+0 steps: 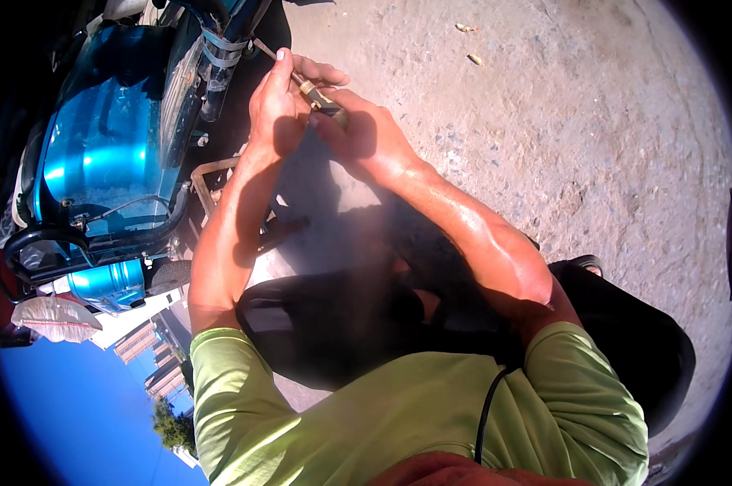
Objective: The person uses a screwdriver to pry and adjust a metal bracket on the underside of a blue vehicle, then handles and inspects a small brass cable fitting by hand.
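Note:
My right hand [366, 134] is closed around the dark and yellowish handle of a screwdriver [321, 100]. The thin shaft slants up and left, its tip close to a dark tube [214, 89] ringed by metal bands [223, 49] on a blue vehicle. Whether the tip touches anything there I cannot make out. My left hand [277, 105] is around the shaft, with the thumb on one side and loosely bent fingers on the other. Both hands are close together, next to the vehicle's tube.
The vehicle's shiny blue body panel [107, 130] fills the left, with a black bent bar [54, 235] and a blue cylinder [111, 283] below it. A rusty metal frame [208, 178] is by my left forearm. Rough concrete ground [544, 121] spreads to the right.

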Demonstrator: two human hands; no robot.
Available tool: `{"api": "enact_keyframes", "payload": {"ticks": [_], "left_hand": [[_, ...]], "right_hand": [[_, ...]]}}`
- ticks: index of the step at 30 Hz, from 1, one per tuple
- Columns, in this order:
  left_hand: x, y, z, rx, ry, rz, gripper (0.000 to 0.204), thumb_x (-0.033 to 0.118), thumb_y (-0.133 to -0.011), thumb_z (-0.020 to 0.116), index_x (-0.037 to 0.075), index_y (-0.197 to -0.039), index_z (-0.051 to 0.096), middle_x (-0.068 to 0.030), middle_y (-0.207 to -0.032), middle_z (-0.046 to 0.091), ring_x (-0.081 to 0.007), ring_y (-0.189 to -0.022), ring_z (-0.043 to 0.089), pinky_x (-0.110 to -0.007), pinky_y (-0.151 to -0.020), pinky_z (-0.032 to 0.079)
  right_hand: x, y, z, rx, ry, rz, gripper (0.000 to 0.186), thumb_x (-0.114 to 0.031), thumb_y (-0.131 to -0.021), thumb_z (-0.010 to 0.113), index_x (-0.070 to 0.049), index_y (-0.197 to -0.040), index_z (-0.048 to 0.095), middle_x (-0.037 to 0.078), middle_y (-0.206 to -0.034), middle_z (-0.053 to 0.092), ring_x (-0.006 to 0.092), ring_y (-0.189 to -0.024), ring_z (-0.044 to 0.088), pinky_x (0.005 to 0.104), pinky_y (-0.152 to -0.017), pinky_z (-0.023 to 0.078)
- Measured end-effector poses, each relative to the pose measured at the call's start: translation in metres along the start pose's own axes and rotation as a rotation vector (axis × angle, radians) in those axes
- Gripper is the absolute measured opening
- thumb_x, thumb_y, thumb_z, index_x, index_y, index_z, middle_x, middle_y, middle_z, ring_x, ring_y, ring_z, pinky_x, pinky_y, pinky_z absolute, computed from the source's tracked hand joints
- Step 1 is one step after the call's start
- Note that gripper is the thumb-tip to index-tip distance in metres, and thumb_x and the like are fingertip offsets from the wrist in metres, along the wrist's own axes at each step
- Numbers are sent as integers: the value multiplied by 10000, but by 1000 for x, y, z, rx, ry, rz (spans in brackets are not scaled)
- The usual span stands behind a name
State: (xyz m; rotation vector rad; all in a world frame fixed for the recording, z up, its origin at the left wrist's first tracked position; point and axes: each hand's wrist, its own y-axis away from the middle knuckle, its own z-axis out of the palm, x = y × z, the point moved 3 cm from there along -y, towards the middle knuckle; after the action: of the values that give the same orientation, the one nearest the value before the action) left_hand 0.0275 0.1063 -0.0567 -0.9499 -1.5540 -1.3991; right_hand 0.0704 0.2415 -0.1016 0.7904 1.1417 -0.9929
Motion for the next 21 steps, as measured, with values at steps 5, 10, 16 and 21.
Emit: {"api": "enact_keyframes", "payload": {"ticks": [5,10,16,21], "left_hand": [[0,-1,-8,-33,-55,31,481,435,-1067,350,6,-969,544,-221,-1005,686,-290,-958,645,-420,-871,505],[1,-2,-2,-32,-66,16,483,435,-1071,333,18,-955,546,-207,-1007,694,-255,-956,626,-396,-885,484],[0,-6,0,-45,-22,26,486,423,-1079,310,20,-950,547,-203,-1006,693,-253,-940,628,-389,-889,480],[-3,-5,-4,-26,-23,14,472,427,-1076,323,27,-960,547,-193,-996,693,-260,-932,640,-391,-873,488]], "right_hand": [[15,-1,8,-273,-735,417,298,-354,-954,580,-70,-1038,607,32,-752,609,138,-570,543,268,-516,407],[33,3,17,-570,-1674,665,208,-336,-962,573,-130,-974,598,-11,-725,555,91,-508,428,233,-463,302],[13,-1,-1,-81,-125,172,317,-357,-948,576,-69,-1072,623,38,-741,626,165,-588,563,299,-550,439],[9,1,0,-91,-160,211,344,-364,-952,588,-44,-1073,627,36,-742,610,146,-617,562,302,-569,451]]}}
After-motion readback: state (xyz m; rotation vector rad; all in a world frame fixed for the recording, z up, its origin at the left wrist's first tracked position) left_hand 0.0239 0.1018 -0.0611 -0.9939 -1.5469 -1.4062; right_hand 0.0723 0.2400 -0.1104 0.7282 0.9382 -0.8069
